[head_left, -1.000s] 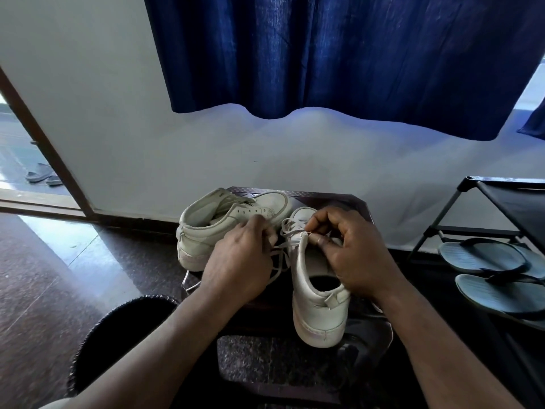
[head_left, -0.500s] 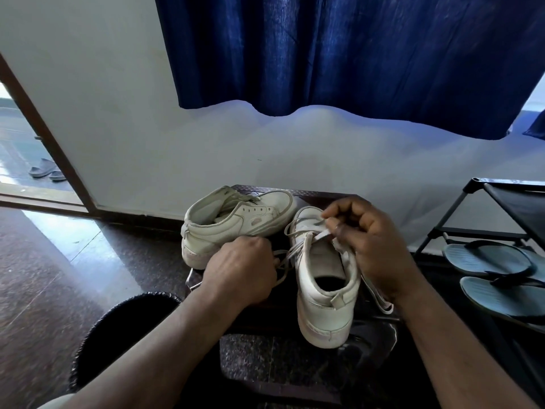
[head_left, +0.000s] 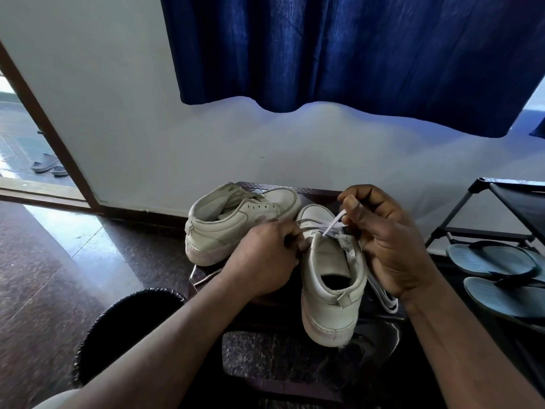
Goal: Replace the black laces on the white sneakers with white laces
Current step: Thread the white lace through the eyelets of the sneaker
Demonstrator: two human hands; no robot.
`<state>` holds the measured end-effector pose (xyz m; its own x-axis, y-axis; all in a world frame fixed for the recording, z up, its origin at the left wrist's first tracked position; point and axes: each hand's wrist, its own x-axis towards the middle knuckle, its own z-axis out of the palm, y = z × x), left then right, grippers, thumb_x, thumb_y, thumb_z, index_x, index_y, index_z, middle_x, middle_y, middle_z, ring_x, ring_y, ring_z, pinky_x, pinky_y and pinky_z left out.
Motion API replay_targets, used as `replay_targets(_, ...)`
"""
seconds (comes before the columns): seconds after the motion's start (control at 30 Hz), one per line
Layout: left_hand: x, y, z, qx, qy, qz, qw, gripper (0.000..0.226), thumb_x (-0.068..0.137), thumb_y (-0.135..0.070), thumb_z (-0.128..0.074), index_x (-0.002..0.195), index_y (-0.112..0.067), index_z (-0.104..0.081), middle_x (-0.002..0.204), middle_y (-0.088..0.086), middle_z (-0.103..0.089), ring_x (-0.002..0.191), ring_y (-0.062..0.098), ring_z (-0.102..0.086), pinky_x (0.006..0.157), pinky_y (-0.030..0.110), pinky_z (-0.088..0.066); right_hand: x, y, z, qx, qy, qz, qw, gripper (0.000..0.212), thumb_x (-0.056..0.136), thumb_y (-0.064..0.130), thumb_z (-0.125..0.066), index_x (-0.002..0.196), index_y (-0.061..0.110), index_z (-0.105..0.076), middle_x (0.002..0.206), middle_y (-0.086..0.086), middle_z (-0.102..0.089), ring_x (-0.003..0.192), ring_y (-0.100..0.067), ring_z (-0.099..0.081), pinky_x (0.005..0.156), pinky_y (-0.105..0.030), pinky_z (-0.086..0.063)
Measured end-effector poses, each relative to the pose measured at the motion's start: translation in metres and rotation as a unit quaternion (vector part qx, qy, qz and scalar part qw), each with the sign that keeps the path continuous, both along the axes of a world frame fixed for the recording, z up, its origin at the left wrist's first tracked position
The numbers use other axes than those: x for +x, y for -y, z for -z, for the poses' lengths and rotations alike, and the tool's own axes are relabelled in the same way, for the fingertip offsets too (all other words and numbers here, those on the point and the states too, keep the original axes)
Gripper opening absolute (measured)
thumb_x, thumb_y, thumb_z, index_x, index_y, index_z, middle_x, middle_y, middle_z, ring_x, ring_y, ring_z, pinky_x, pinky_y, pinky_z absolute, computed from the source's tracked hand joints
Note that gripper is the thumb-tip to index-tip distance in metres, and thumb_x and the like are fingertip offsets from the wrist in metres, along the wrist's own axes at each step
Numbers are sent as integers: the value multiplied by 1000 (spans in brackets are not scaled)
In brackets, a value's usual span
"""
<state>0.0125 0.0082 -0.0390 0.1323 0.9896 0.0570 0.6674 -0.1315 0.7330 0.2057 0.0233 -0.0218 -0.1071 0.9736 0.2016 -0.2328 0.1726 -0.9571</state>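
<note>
While the left hand [head_left: 265, 255] grips the near sneaker [head_left: 330, 278] on the table [head_left: 321, 192], the right hand [head_left: 383, 240] pinches the white lace [head_left: 333, 224] in its fingers, slanting up-right from the holes.

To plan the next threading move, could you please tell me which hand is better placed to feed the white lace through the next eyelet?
The right hand, probably: it pinches the white lace end just above the eyelets of the near sneaker, while the left hand grips that shoe's side, steadying it.
</note>
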Motion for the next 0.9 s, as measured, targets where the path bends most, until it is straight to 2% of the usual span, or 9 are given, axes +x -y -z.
replay_targets(0.1,-8,3,-4,-39,-207,-8,978,16,92,-38,-58,97,-27,-68,103,0,-70,91,27,-66,75,36,-53,5,-2,-4,-12,-77,1,997,15,80,23,-78,90,17,-69,76,5,-60,70,-6,-53,71,-23,-40)
replay_targets(0.17,-10,5,-2,-54,-261,-2,964,19,93,-39,-59,100,-24,-68,107,4,-70,96,32,-67,77,38,-55,14,-4,-8,1,-118,14,993,4,86,19,-70,90,20,-70,73,7,-60,69,-4,-54,73,-26,-37)
replay_targets(0.3,-10,0,2,23,-101,-6,995,7,89,-37,-63,87,-30,-64,90,-8,-71,87,18,-67,77,35,-57,30,-6,-14,16,-180,20,983,14,97,15,-56,92,21,-68,73,8,-58,69,-5,-54,73,-28,-37)
replay_targets(0.4,-5,-4,0,-6,73,13,997,7,98,-27,-68,92,-28,-69,76,-14,-69,59,0,-57,62,25,-49,28,-7,-14,23,-176,4,984,6,92,18,-62,93,20,-68,72,6,-55,71,-8,-51,72,-27,-37)
replay_targets(0.5,-1,-4,0,-39,123,27,991,13,102,-28,-64,90,-26,-69,65,-16,-61,53,3,-51,61,27,-47,23,-8,-12,25,-166,4,986,6,87,20,-65,92,19,-69,71,4,-55,70,-9,-50,70,-27,-38)
replay_targets(0.6,0,-2,-3,-79,174,18,981,35,104,-48,-57,92,-16,-66,66,-3,-58,56,15,-53,56,28,-43,22,-7,-10,22,-156,15,987,6,88,20,-65,91,19,-70,71,4,-56,69,-9,-51,70,-28,-37)
replay_targets(0.67,0,-3,-4,-81,147,19,986,38,101,-53,-60,88,-18,-66,67,3,-61,55,13,-53,57,28,-44,21,-7,-9,24,-149,16,988,8,86,22,-68,93,17,-69,73,3,-56,70,-9,-50,71,-28,-36)
replay_targets(0.77,1,-4,0,-56,78,-1,995,23,100,-40,-68,84,-23,-69,61,-11,-61,52,5,-51,57,21,-44,19,-8,-8,24,-137,12,990,15,84,25,-72,96,16,-67,75,3,-55,71,-10,-49,72,-29,-35)
replay_targets(0.9,-6,-2,0,-63,-121,-53,989,14,93,-33,-65,96,-24,-74,93,-2,-74,87,22,-69,81,34,-59,21,-9,-8,23,-128,15,991,20,80,28,-81,94,19,-71,75,5,-58,72,-8,-51,72,-26,-37)
